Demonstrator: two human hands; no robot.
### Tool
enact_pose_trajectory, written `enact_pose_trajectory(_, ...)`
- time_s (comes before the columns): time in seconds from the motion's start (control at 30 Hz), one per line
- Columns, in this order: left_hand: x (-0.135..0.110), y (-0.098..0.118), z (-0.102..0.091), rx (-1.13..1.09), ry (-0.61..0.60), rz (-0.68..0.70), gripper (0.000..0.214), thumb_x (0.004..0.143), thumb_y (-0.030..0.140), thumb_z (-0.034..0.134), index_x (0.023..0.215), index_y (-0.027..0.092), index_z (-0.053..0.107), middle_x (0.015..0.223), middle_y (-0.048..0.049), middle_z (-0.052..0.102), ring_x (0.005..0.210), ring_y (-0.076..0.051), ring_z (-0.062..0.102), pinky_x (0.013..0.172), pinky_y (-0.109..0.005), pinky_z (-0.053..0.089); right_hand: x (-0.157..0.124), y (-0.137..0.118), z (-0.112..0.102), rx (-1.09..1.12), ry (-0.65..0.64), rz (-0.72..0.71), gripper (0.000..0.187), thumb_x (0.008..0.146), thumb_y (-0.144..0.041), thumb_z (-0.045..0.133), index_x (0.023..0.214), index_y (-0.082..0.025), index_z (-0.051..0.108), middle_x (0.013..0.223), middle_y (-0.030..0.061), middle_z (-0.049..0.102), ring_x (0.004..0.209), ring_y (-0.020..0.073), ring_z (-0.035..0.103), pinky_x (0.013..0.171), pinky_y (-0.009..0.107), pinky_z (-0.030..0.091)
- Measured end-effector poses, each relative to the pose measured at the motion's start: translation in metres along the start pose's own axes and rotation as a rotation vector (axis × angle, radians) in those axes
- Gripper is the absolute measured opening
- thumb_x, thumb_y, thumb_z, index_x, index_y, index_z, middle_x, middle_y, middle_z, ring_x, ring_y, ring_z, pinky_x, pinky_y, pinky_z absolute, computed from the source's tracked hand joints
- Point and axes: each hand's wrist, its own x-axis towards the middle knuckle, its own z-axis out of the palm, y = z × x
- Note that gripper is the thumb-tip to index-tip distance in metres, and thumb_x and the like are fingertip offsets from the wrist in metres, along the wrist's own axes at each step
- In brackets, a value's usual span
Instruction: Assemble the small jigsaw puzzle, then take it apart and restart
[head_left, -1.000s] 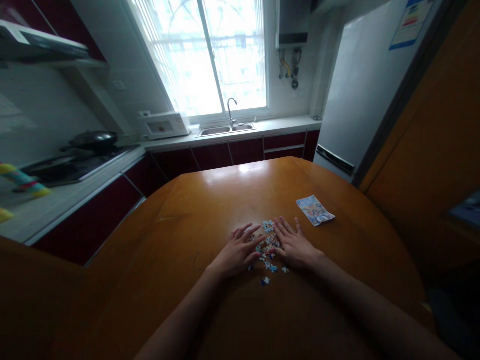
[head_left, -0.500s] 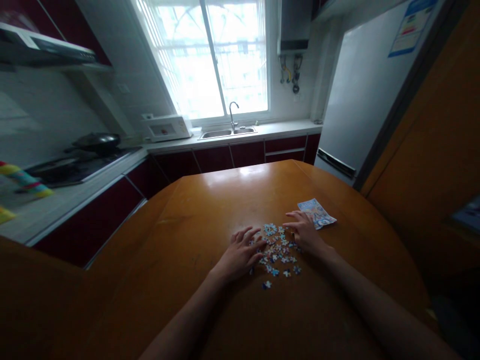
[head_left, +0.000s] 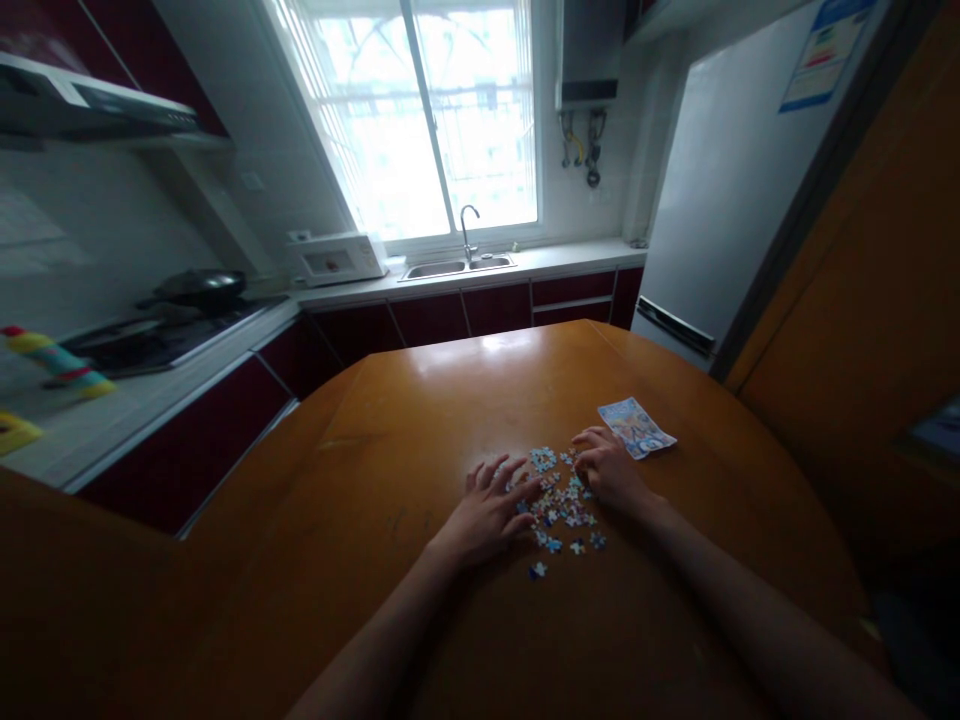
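Note:
Several small blue and white puzzle pieces (head_left: 561, 505) lie scattered on a round wooden table (head_left: 420, 420). My left hand (head_left: 487, 508) lies flat on the table at the left edge of the pieces, fingers spread and open. At the right edge of the pieces rests my right hand (head_left: 606, 466), its fingers curled inward over a few of them; what they hold, if anything, I cannot make out. One loose piece (head_left: 537, 571) sits apart, nearer to me. A printed picture card (head_left: 636, 427) lies just right of my right hand.
A kitchen counter runs behind the table, with a sink and tap (head_left: 456, 262), a white microwave (head_left: 334, 259) and a pan on the hob (head_left: 196, 288). A white fridge (head_left: 720, 190) stands at the right, beside a wooden wall.
My right hand slid right from over the pieces towards the card, spreading them out, and its fingers have curled in. My left hand has barely moved.

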Motion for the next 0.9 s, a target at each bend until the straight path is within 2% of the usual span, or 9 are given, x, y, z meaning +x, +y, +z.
enact_pose_trajectory(0.1, 0.001, 0.000, 0.000, -0.014, 0.043, -0.004, 0.047, 0.098, 0.051, 0.049, 0.143, 0.036, 0.050, 0.154, -0.0047, 0.039, 0.143, -0.032, 0.026, 0.120, -0.054, 0.020, 0.000, 0.001, 0.000, 0.021, 0.011, 0.018, 0.028, 0.081, -0.010, 0.053, 0.071, -0.023, 0.077, 0.113, 0.0074, 0.070, 0.115, 0.0257, 0.052, 0.101, 0.044, 0.039)
enact_pose_trajectory(0.2, 0.002, 0.002, 0.001, -0.010, 0.045, -0.008, 0.043, 0.098, 0.049, 0.050, 0.140, 0.037, 0.053, 0.154, -0.0038, 0.039, 0.143, -0.031, 0.026, 0.119, -0.053, 0.021, 0.000, 0.000, 0.001, 0.048, 0.022, 0.005, 0.029, 0.079, -0.009, 0.053, 0.076, -0.023, 0.078, 0.113, 0.0082, 0.069, 0.114, 0.0258, 0.053, 0.100, 0.044, 0.041)
enact_pose_trajectory(0.3, 0.002, 0.005, 0.000, -0.004, 0.025, 0.003, 0.042, 0.098, 0.050, 0.050, 0.140, 0.042, 0.052, 0.155, -0.0012, 0.036, 0.144, -0.032, 0.025, 0.118, -0.055, 0.020, -0.001, -0.007, 0.003, 0.073, -0.001, -0.069, 0.036, 0.078, -0.004, 0.053, 0.086, -0.026, 0.080, 0.116, 0.0072, 0.069, 0.117, 0.0256, 0.052, 0.103, 0.045, 0.039)
enact_pose_trajectory(0.5, 0.002, 0.007, -0.009, -0.012, 0.012, 0.017, 0.035, 0.097, 0.044, 0.055, 0.132, 0.043, 0.060, 0.155, -0.0009, 0.036, 0.143, -0.033, 0.026, 0.116, -0.056, 0.023, -0.006, -0.021, 0.006, 0.087, -0.153, -0.261, 0.039, 0.083, -0.007, 0.057, 0.099, -0.034, 0.080, 0.135, 0.0030, 0.061, 0.130, 0.0265, 0.043, 0.109, 0.048, 0.033)
enact_pose_trajectory(0.67, 0.003, 0.003, -0.009, -0.002, 0.028, -0.001, 0.032, 0.099, 0.044, 0.052, 0.128, 0.041, 0.064, 0.153, -0.0019, 0.039, 0.141, -0.033, 0.028, 0.114, -0.057, 0.026, -0.006, -0.023, 0.010, 0.071, -0.133, -0.251, 0.033, 0.087, -0.013, 0.059, 0.106, -0.032, 0.078, 0.134, 0.0045, 0.062, 0.130, 0.0275, 0.043, 0.109, 0.049, 0.033)
enact_pose_trajectory(0.8, 0.003, 0.001, -0.005, 0.006, 0.025, -0.009, 0.037, 0.098, 0.043, 0.052, 0.135, 0.041, 0.058, 0.153, -0.0034, 0.039, 0.142, -0.033, 0.028, 0.114, -0.057, 0.027, -0.006, -0.024, 0.012, 0.077, -0.138, -0.295, 0.037, 0.090, -0.013, 0.057, 0.114, -0.035, 0.074, 0.138, 0.0028, 0.059, 0.131, 0.0267, 0.041, 0.110, 0.048, 0.032)
enact_pose_trajectory(0.9, 0.003, 0.000, -0.006, 0.000, 0.031, -0.007, 0.044, 0.098, 0.043, 0.053, 0.142, 0.039, 0.051, 0.153, -0.0054, 0.040, 0.141, -0.033, 0.029, 0.114, -0.057, 0.029, -0.005, -0.024, 0.014, 0.079, -0.128, -0.285, 0.034, 0.091, -0.015, 0.057, 0.113, -0.034, 0.075, 0.135, 0.0031, 0.061, 0.129, 0.0263, 0.043, 0.110, 0.048, 0.033)
